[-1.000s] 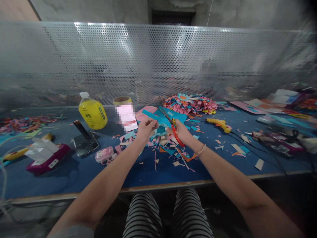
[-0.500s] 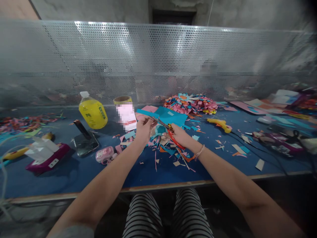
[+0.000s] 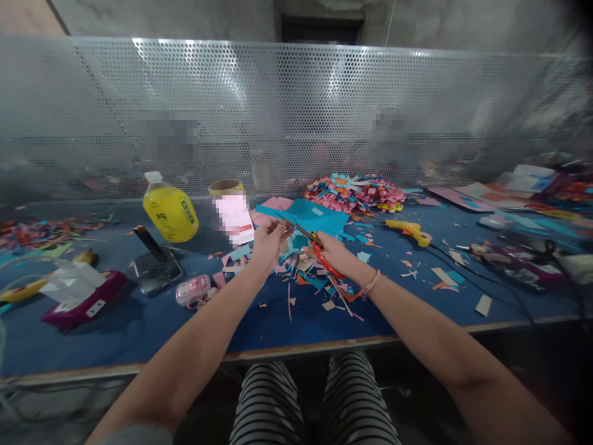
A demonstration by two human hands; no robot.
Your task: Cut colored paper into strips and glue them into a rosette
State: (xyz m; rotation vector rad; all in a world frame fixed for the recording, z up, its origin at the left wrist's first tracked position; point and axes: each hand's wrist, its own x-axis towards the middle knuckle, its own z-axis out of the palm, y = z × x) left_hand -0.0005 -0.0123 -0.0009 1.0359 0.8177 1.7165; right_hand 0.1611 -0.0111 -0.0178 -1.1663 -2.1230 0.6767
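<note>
My right hand (image 3: 330, 252) grips a pair of scissors (image 3: 302, 231) with red handles, and their blades point away to the left at my other hand. My left hand (image 3: 271, 241) is closed in a pinch beside the blade tips. What lies between its fingers is too small to make out. Below and between both hands is a heap of paper scraps (image 3: 303, 264) in blue, pink, cream and orange. Just beyond the blades lies a sheet of blue paper (image 3: 324, 216), with pink paper (image 3: 278, 204) by its left end.
Behind the blue sheet rises a pile of coloured paper pieces (image 3: 359, 193). A yellow glue gun (image 3: 407, 232) with a black cord lies rightward. To the left stand a lit phone (image 3: 238, 216), a yellow bottle (image 3: 170, 213), a dark phone (image 3: 157, 270), a pink case (image 3: 193, 290) and a purple-based holder (image 3: 86, 303).
The blue strip seen at my left fingers no longer stands out there. Both hands stay in nearly the same place, and the whole view has shifted slightly.
</note>
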